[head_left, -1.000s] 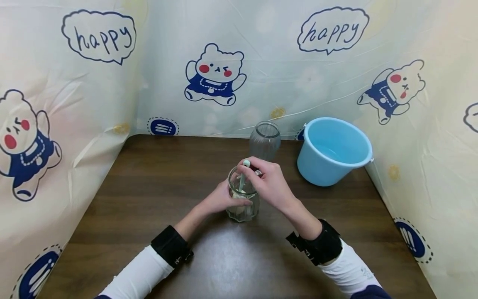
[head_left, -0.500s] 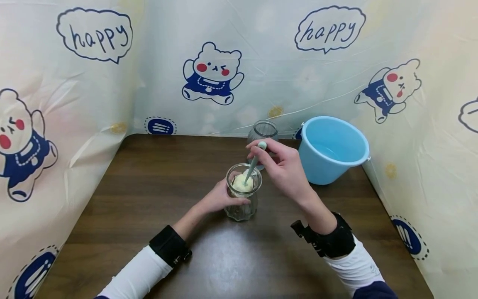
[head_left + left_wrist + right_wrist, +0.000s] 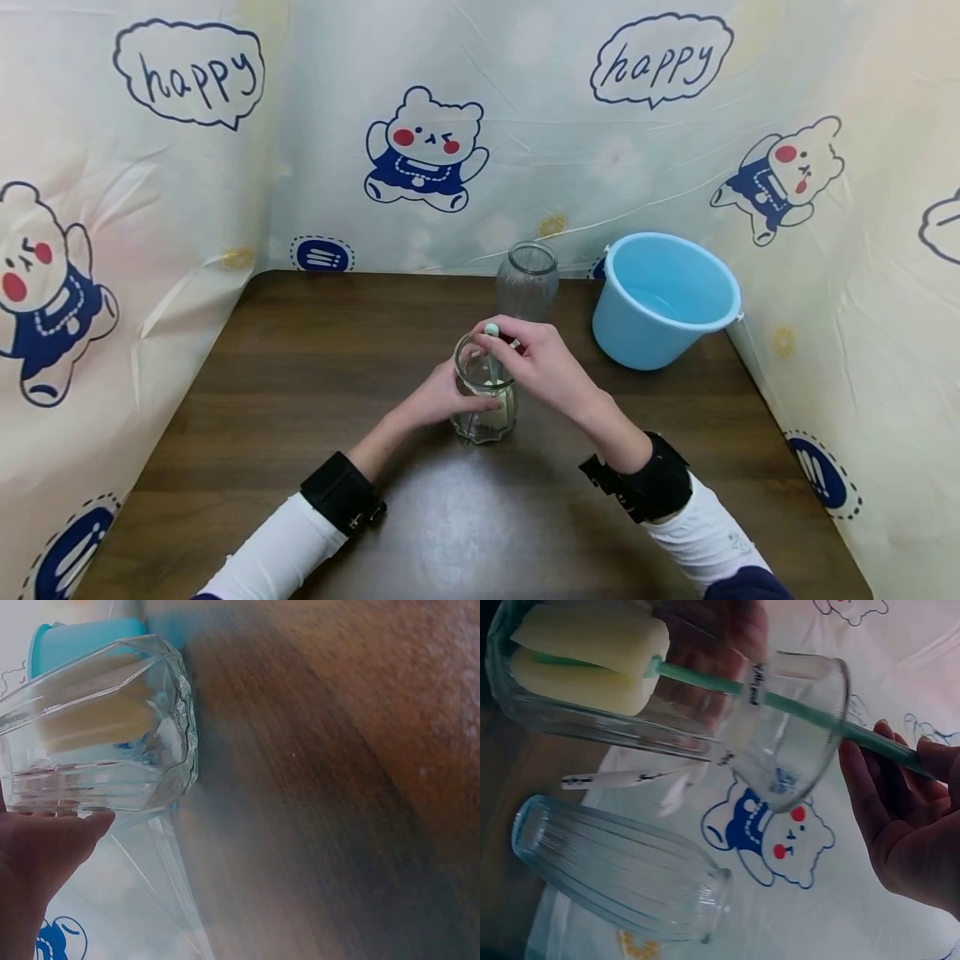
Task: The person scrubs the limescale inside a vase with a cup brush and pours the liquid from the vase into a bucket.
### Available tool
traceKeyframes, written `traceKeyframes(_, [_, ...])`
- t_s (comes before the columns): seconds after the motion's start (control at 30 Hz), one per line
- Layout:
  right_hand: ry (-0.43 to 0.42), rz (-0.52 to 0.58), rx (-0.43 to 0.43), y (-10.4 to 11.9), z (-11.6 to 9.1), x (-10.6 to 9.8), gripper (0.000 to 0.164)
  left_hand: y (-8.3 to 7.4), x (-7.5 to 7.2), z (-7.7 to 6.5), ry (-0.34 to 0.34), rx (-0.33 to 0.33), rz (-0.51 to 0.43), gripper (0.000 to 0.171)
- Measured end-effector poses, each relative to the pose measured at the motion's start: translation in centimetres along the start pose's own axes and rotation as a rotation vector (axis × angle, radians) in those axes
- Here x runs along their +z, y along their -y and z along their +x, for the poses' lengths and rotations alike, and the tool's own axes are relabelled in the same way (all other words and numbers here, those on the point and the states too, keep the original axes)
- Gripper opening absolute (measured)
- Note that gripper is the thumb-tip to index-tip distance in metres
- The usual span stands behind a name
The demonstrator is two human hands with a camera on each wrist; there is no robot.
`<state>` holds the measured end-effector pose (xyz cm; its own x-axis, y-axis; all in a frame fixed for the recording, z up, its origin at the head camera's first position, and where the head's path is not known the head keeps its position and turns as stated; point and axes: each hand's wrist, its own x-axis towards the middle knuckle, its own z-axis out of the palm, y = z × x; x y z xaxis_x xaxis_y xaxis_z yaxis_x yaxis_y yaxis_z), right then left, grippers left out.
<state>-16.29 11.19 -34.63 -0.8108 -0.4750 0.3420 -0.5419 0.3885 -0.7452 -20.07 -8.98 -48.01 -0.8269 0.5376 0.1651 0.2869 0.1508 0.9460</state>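
Observation:
A clear glass jar (image 3: 480, 432) stands on the table, held around its side by my left hand (image 3: 435, 402). Inside it is the pale yellow sponge head (image 3: 592, 682) of a bottle brush, low in the jar in the right wrist view. The brush's thin mint-green handle (image 3: 802, 711) rises out through the mouth. My right hand (image 3: 543, 362) pinches the handle near its top end, fingers right over the rim. A white ribbon (image 3: 615, 778) with black lettering circles the jar's neck. In the left wrist view, the sponge shows blurred through the glass, beyond my left thumb.
A taller ribbed glass vase (image 3: 528, 287) stands just behind the jar. To the right at the back is a light blue bucket (image 3: 648, 337). A printed cloth (image 3: 322, 150) hangs around the back and sides of the brown wooden table (image 3: 315, 350).
My right hand first lifted the brush until the sponge was at the jar's mouth, then pushed it back down inside. The left hand keeps its hold on the jar.

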Motion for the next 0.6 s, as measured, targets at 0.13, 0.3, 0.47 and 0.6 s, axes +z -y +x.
traceKeyframes(0.13, [-0.009,-0.03,0.016,-0.1,0.1,-0.1,0.018,-0.1,-0.1,0.0,0.01,-0.013,0.0,0.085])
traceKeyframes(0.3, [-0.073,-0.027,-0.043,1.1,0.2,-1.2,0.017,-0.7,-0.3,-0.1,0.008,-0.08,0.017,0.08])
traceKeyframes(0.47, [-0.144,-0.012,-0.128,2.3,0.4,-2.0,0.012,-2.6,-0.5,-0.3,0.028,-0.125,0.031,0.075])
traceKeyframes(0.6, [-0.148,-0.033,-0.179,2.2,0.5,-1.9,0.009,-1.9,-0.3,-0.1,0.019,-0.103,0.033,0.077])
